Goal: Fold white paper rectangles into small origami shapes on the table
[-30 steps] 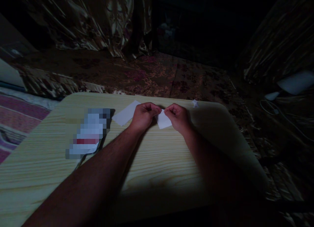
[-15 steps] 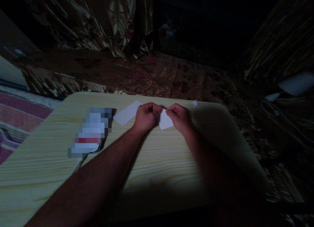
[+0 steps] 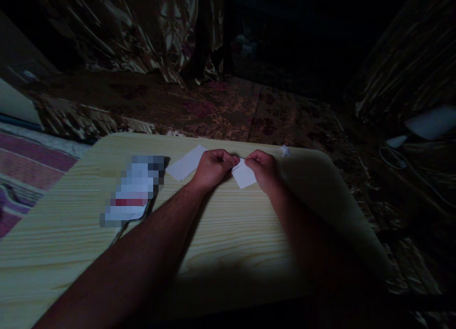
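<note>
Between my two hands is a small piece of white paper [image 3: 244,175], its upper edge pinched by both and its lower corner hanging toward me. My left hand [image 3: 215,168] grips the left side with thumb and curled fingers. On the other side, my right hand [image 3: 262,169] pinches the paper's right edge. A crease or fold line shows near the top of the paper. Just left of my left hand, a white paper strip [image 3: 185,164] lies flat on the table. A small white paper star [image 3: 285,150] rests near the far edge, beyond my right hand.
The light wooden table [image 3: 228,243] has rounded far corners. A phone-like device [image 3: 133,189], blurred out, lies at left with a cable [image 3: 119,234] running toward me. Patterned fabric [image 3: 199,106] covers a seat behind the table. A white lamp-like object [image 3: 429,122] stands at right.
Both hands have shifted slightly right with the paper, and the paper's angle has changed a little, showing a line near its top. Strip, star and device stay in place.
</note>
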Demonstrator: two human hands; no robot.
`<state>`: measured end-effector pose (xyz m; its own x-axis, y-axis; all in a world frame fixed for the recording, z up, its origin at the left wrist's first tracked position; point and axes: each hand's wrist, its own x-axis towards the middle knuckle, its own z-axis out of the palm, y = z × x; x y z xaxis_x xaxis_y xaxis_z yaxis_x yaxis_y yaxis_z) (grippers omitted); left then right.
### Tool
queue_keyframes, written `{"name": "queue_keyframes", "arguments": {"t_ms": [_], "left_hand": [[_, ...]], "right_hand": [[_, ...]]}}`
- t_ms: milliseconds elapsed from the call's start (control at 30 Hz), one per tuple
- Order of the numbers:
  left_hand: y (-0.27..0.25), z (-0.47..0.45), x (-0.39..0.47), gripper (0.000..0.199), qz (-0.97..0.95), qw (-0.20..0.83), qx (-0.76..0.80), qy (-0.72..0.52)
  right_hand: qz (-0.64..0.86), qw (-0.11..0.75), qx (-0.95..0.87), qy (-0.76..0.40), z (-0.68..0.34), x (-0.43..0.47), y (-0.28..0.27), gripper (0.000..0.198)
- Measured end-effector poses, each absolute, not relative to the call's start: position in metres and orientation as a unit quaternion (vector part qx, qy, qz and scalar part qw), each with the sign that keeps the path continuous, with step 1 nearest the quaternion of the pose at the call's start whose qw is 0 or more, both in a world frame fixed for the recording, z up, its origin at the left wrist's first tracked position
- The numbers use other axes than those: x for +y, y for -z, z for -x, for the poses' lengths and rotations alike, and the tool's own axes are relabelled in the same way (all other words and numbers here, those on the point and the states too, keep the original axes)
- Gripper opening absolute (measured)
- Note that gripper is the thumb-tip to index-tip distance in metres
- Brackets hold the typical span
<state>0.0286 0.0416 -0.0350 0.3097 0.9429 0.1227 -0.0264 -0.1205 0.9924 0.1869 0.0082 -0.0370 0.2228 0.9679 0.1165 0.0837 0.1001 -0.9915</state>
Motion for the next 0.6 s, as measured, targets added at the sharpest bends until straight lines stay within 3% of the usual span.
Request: {"name": "queue_keyframes", "arguments": {"t_ms": [600], "left_hand": [[0.0342, -0.027, 0.0407, 0.036, -0.643, 0.536, 0.377, -0.397]], "right_hand": [[0.53, 0.578, -0.453, -0.424, -0.192, 0.0118, 0.0408, 0.014]]}}
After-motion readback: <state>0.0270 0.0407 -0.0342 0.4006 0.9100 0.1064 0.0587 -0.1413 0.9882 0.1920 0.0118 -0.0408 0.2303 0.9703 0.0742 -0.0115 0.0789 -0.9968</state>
